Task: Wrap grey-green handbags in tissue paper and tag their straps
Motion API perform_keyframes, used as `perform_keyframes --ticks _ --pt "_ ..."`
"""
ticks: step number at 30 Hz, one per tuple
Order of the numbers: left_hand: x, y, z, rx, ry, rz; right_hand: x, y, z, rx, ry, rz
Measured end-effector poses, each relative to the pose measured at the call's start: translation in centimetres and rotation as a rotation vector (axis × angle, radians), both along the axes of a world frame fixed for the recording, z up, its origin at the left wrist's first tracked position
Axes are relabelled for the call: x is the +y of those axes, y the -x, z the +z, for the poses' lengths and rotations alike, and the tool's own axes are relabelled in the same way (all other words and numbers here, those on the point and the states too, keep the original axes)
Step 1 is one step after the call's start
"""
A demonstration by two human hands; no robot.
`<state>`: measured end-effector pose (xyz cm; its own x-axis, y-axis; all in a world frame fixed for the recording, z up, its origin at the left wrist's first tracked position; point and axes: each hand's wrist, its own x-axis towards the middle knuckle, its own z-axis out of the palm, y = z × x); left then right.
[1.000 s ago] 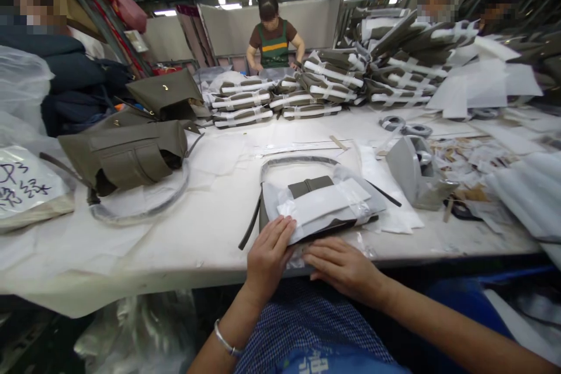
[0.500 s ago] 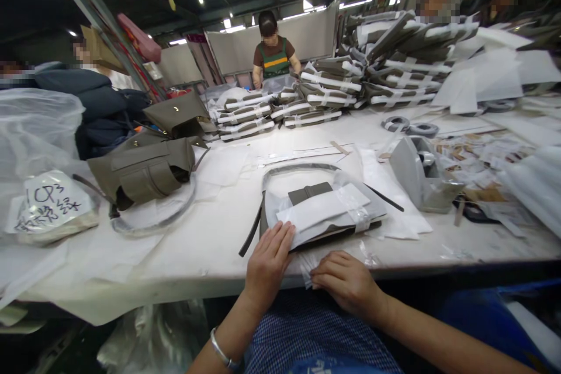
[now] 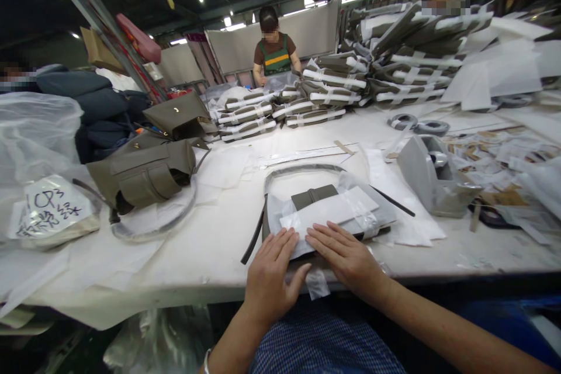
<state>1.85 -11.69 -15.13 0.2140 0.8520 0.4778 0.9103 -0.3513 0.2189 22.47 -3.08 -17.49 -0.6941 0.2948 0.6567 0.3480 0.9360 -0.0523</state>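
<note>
In front of me lies an olive-green handbag (image 3: 316,195), partly covered by white wrapping paper (image 3: 331,210) with clear tape (image 3: 367,219) across its right end. A wrapped strap (image 3: 302,169) arches behind it, and a dark strap end sticks out on each side. My left hand (image 3: 272,272) rests flat on the near left edge of the paper, thumb spread. Beside it my right hand (image 3: 348,254) presses on the paper with fingers stretched out. Below the hands, a clear tape strip (image 3: 318,285) hangs at the table edge.
A grey tape dispenser (image 3: 433,178) stands to the right, with tape rolls (image 3: 402,122) behind it. An unwrapped olive handbag (image 3: 146,178) and a marked plastic bag (image 3: 52,210) lie left. Wrapped bags (image 3: 249,114) are stacked at the back, where a co-worker (image 3: 276,55) stands.
My right hand has let go of the clear tape strip at the table edge and moved up onto the paper. My left hand stays on the bag, its thumb now visible.
</note>
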Motion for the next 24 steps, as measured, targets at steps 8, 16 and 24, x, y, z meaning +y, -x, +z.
perform_keyframes --ticks 8,16,24 --pt "1.0 0.0 1.0 -0.021 -0.040 0.011 -0.3 0.0 -0.4 0.025 0.037 -0.003" --pt "2.0 -0.8 2.0 0.088 -0.228 0.039 -0.3 0.2 -0.7 0.068 0.009 -0.019" --pt "1.3 -2.6 0.1 0.080 -0.253 -0.015 -0.1 0.2 -1.0 0.105 0.013 0.012"
